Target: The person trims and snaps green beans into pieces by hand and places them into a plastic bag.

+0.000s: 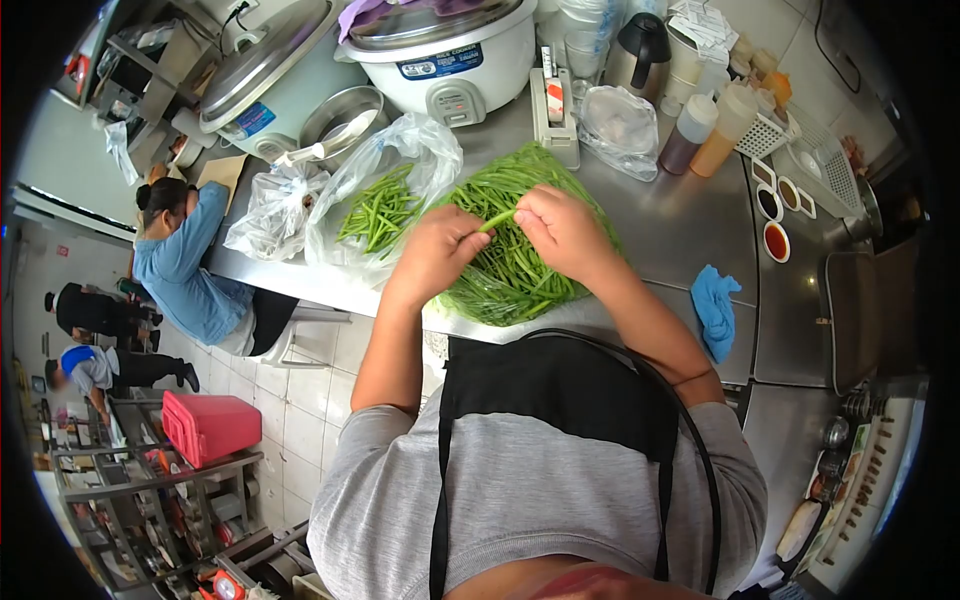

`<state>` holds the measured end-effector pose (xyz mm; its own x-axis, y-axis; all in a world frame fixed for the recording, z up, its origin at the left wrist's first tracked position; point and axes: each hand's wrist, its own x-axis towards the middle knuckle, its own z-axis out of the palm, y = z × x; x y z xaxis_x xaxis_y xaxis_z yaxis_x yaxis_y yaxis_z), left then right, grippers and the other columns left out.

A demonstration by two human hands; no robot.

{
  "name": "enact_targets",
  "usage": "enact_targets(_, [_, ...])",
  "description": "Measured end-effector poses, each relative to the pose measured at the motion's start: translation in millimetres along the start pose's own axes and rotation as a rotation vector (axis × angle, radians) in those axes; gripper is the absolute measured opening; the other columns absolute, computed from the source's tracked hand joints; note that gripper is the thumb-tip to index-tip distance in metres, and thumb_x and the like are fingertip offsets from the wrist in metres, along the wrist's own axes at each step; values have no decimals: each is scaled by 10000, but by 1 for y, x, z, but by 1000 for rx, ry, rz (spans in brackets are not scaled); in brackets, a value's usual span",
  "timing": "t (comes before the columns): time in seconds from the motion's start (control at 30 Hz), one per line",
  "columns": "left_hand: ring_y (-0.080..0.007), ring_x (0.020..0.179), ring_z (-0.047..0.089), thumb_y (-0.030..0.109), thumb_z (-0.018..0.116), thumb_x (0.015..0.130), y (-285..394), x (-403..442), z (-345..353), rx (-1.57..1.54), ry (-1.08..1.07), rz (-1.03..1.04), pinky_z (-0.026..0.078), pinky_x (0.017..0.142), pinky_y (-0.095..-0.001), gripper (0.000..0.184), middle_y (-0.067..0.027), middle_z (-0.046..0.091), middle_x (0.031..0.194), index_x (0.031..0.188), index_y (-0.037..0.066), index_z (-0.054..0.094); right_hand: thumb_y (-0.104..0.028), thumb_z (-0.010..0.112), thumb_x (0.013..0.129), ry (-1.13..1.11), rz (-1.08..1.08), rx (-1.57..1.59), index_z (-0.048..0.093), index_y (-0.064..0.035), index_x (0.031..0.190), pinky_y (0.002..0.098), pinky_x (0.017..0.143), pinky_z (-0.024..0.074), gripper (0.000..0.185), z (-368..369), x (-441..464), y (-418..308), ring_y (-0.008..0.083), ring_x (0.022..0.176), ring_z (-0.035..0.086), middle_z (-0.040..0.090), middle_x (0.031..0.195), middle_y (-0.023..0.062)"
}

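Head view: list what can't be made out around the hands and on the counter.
Head view, held green bean: both ends hidden by the fingers of the left hand and right hand.
Head view, bean pile: lowest beans hidden by those above.
Head view, right-hand rice cooker: inside hidden by its lid and wall.
Head view, paper slips: writing too small.

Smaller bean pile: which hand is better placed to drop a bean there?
Probably the left hand: it is nearer the smaller bean pile, while the right hand is farther off, over the larger bean pile.
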<state>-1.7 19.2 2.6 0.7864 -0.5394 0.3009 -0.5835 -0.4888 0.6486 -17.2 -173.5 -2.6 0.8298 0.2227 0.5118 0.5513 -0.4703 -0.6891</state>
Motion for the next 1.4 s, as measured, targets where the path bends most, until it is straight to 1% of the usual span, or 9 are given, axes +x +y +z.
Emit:
enact_targets(0.17, [-216, 625, 512, 105, 575, 768, 7, 6, 23, -185, 41, -8, 406, 588, -304, 91, -78, 542, 644, 777, 19, 604, -105, 407, 885, -132, 136, 746, 510, 1, 758, 219, 580, 410, 194, 13, -5, 3, 71, 648, 483, 528, 714, 13])
enact_targets(0.3, [-47, 582, 440, 142, 525, 839, 3, 8, 12, -673, 177, -296, 374, 534, -209, 158, 24, 510, 645, 870, 5, 598, -172, 484, 846, -46, 302, 392, 566, 5, 814, 302, 597, 448, 198, 7, -2, 8, 190, 674, 588, 600, 727, 121])
enact_targets(0.57, [-87, 676, 544, 177, 506, 850, 7, 12, 19, -770, 213, -341, 460, 641, -226, 199, -31, 586, 763, 948, 25, 590, -149, 513, 831, 1, 142, 147, 537, -24, 792, 294, 570, 423, 133, 18, -8, 10, 172, 605, 528, 533, 669, 96])
enact_targets(0.63, [-93, 684, 555, 135, 514, 838, -7, 13, 31, -850, 217, -225, 468, 647, -236, 183, -42, 601, 788, 961, 24, 593, -150, 446, 885, 110, 273, 457, 487, -40, 834, 226, 545, 380, 128, 21, -10, 17, 73, 609, 444, 463, 680, -3])
enact_targets(0.83, [-115, 679, 572, 142, 523, 809, -5, 13, 20, -806, 448, -166, 460, 621, -264, 172, -58, 613, 734, 885, 19, 615, -169, 417, 900, 130, 282, 1066, 451, -38, 846, 216, 566, 356, 146, 16, -4, 23, 88, 634, 404, 417, 698, 9])
enact_targets(0.97, [-115, 680, 562, 107, 525, 799, -80, 21, -9, -261, 609, -259, 460, 635, -263, 205, -63, 619, 759, 980, 27, 581, -153, 437, 885, 60, 300, 650, 462, -32, 779, 221, 542, 380, 163, 5, 0, 23, 97, 589, 442, 456, 669, 23])
enact_targets(1.07, [-338, 914, 549, 241, 611, 709, -131, 9, -24, 243, 318, -522, 429, 786, -403, 498, -205, 571, 996, 1143, 42, 467, -86, 528, 819, -101, 305, 330, 554, -21, 779, 225, 576, 402, 81, 12, -3, 24, 93, 632, 491, 520, 701, 13])
enact_targets(1.23, [-372, 885, 540, 317, 608, 692, -200, -30, -5, 453, -133, -505, 436, 747, -428, 445, -230, 565, 959, 1004, 8, 534, -140, 613, 707, -53, 89, -19, 591, -81, 709, 354, 581, 440, 64, 28, -12, 19, 280, 651, 548, 557, 700, 99])
enact_targets(1.4, [-361, 937, 528, 184, 588, 643, -198, -42, -5, 346, -134, -541, 420, 794, -394, 455, -250, 537, 1017, 1058, 7, 523, -234, 578, 707, -199, -63, -447, 616, -161, 808, 379, 672, 378, 130, 39, -18, 24, 203, 793, 528, 549, 783, 25])
